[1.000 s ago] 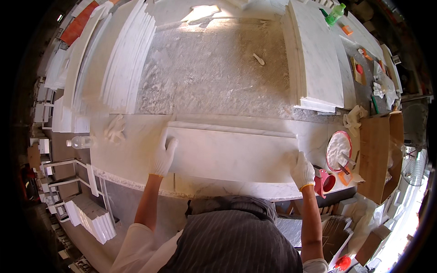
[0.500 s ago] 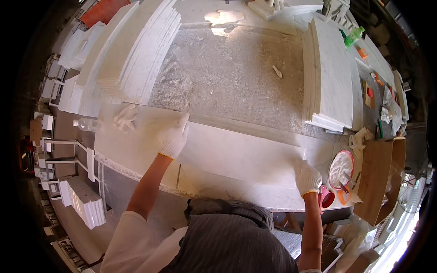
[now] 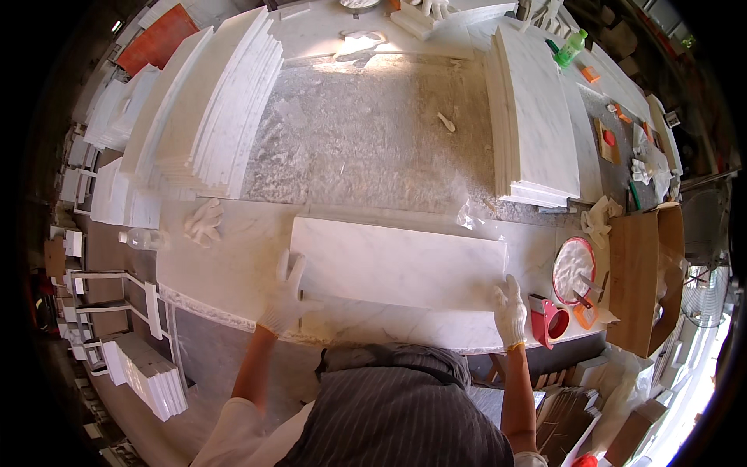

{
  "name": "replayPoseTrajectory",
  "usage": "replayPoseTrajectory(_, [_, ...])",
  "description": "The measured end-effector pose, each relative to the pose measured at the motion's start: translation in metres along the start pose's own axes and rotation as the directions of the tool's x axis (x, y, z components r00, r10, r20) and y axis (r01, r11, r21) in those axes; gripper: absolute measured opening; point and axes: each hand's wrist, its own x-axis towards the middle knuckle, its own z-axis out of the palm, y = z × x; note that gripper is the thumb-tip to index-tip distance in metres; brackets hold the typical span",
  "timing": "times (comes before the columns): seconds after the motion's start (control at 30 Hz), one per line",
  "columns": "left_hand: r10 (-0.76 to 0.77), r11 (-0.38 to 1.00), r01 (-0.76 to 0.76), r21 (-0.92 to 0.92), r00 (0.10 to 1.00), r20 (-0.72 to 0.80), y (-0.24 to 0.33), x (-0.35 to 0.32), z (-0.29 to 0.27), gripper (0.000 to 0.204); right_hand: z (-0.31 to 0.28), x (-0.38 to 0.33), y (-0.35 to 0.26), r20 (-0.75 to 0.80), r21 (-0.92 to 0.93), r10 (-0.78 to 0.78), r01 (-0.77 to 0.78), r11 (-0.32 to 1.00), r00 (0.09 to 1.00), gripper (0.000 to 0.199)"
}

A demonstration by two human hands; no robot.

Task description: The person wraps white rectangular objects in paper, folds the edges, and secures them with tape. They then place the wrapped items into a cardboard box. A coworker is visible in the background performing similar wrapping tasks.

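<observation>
A white marble slab (image 3: pixel 401 261) with faint grey veins lies lengthwise in front of me on the marble-topped bench. At its left end is my left hand (image 3: pixel 284 296), in a white knit glove and smeared by motion. The fingers look stretched out, with the thumb apart near the slab's lower left corner. My right hand (image 3: pixel 510 314), gloved alike, rests along the right end with fingers pointing away from me. Its thumb side touches or nearly touches the slab edge. Neither hand's fingers wrap round the stone.
Stacked marble slabs stand left (image 3: pixel 214 109) and right (image 3: pixel 537 117). To the right are a tub of white paste (image 3: pixel 574 268), a red tape dispenser (image 3: pixel 549 321) and a cardboard box (image 3: pixel 646 280). A loose glove (image 3: pixel 205 222) and a plastic bottle (image 3: pixel 142 239) lie left. Another person's gloved hand (image 3: pixel 432 8) shows at the far side.
The slab has shifted and now lies sharp and still. My left hand has come toward me from the far left corner along the slab's end. My right hand has moved slightly left.
</observation>
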Motion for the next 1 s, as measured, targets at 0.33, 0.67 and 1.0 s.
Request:
replayPoseTrajectory(0.33, [-0.057, 0.994, 0.055, -0.095, 0.998, -0.016, -0.009, 0.012, 0.008, 0.099, 0.032, 0.003, -0.021, -0.17, 0.077, 0.076, -0.064, 0.995, 0.983, 0.045])
replayPoseTrajectory(0.67, [-0.035, 0.997, 0.03, -0.075, 0.997, -0.067, -0.014, 0.014, 0.013, 0.104, 0.036, 0.021, 0.002, -0.194, 0.206, 0.062, -0.022, 0.978, 0.979, 0.056])
replayPoseTrajectory(1.0, [-0.055, 0.998, 0.054, -0.013, 0.99, -0.131, -0.003, 0.007, 0.023, 0.104, 0.015, 0.11, -0.02, 0.042, 0.385, 0.19, -0.191, 0.903, 0.981, 0.038])
